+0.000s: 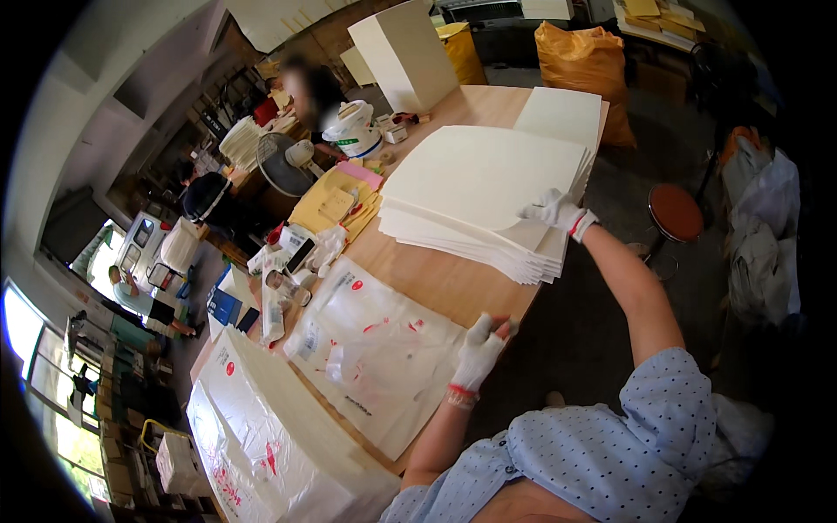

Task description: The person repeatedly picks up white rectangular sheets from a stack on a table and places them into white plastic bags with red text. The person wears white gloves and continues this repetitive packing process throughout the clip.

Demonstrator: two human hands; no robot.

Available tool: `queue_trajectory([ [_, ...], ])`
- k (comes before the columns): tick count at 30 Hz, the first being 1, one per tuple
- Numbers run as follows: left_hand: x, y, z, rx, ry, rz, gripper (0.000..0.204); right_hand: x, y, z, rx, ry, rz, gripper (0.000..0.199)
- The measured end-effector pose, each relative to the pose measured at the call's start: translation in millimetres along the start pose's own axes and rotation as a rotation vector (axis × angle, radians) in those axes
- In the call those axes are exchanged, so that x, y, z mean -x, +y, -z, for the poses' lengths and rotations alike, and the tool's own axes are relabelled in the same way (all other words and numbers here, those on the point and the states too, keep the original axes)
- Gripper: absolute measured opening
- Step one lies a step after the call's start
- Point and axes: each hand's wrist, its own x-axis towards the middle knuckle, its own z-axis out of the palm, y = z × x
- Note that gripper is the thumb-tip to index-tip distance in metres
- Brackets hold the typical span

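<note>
My right hand (pixel 555 213), in a white knit glove with a red cuff, rests at the near right part of a thick stack of large white sheets (pixel 484 179). Its fingers point left over the top sheet, apart and not closed on it. In a matching glove, my left hand (pixel 479 353) hovers by the table's near edge, at the right border of printed clear plastic bags (pixel 375 349). The fingers are spread with bare tips, and I see nothing in them. Below left of the bags stands a tall plastic-wrapped white pack (pixel 288 444) with red print.
On the wooden table (pixel 514 296) are yellow envelopes (pixel 336 205), a white bucket (pixel 353 131), a fan (pixel 283 164) and a tall white block (pixel 405 57). An orange sack (pixel 582 74) and a round stool (pixel 676 213) stand beyond. Other people are at work at the far left.
</note>
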Motion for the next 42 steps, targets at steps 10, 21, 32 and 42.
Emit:
queue_trajectory([
  [10, 38.4, 22.3, 51.8, 0.525, 0.146, 0.305, 0.033, 122.7, -29.6, -10.7, -0.205, 0.309, 0.234, 0.031],
  [21, 50.1, -29.2, -31.2, -1.070, 0.054, -0.279, 0.054, 143.8, -12.3, -202.3, -0.513, 0.299, 0.072, 0.029],
  [32, 94.4, 13.2, 222.9, 0.324, 0.561, -0.138, 0.032, 195.7, -58.5, -133.4, -0.256, 0.241, 0.396, 0.009],
  [42, 13.6, -14.7, 189.0, -0.506, 0.537, -0.520, 0.028, 120.4, -120.2, -193.6, 0.698, -0.495, 0.329, 0.022],
])
